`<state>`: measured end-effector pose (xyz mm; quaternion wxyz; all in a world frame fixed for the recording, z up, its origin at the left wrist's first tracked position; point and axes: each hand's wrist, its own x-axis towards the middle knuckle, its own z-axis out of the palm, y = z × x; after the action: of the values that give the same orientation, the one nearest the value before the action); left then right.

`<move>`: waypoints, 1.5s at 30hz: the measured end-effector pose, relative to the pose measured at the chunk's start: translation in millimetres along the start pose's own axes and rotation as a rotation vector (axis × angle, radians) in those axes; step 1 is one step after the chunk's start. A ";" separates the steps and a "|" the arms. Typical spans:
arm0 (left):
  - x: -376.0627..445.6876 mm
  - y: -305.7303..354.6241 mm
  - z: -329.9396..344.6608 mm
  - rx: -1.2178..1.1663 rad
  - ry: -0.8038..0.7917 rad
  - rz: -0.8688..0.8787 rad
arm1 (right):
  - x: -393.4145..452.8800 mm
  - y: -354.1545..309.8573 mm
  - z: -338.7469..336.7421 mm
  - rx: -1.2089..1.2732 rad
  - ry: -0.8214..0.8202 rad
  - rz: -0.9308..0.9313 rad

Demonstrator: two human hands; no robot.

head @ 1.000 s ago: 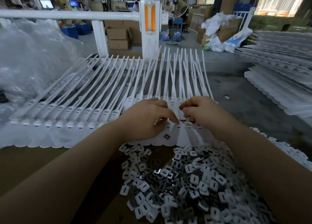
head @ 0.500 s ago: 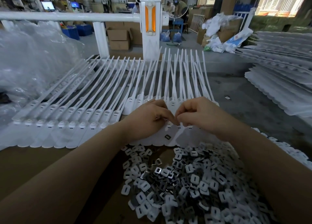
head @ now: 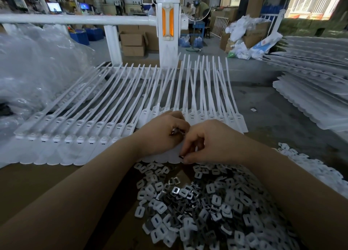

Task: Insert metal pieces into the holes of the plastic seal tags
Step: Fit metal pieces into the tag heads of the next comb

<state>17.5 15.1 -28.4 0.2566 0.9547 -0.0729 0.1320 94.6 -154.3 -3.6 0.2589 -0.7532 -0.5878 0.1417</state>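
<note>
Right hand (head: 209, 142) pinches metal piece (head: 181, 156) over seal tags (head: 79, 136).

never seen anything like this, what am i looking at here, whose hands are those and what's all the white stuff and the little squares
There is no machine here: a person is working by hand, and the single picture comes from a camera worn on their head, looking forward and down. So the two forearms reaching in from the bottom are the wearer's own.

The long white strips laid side by side are plastic seal tags, each a flat tab with a thin tail pointing away. The heap nearest the camera is a pile of small metal pieces, squarish with a slot, lying on a brown cardboard surface.

The left hand is curled around a few shiny metal pieces. The right hand pinches one dark piece at its fingertips, just above the near edge of the tags, seemingly ready to push it in.
</note>
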 end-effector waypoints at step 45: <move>-4.9 -4.3 -3.9 -0.117 0.089 -0.065 | 2.0 -2.8 -2.9 0.096 0.395 0.102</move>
<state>12.8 21.1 -28.6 0.3191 0.9331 -0.0381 0.1615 94.3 -152.5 0.5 0.3973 -0.7819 -0.4792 0.0323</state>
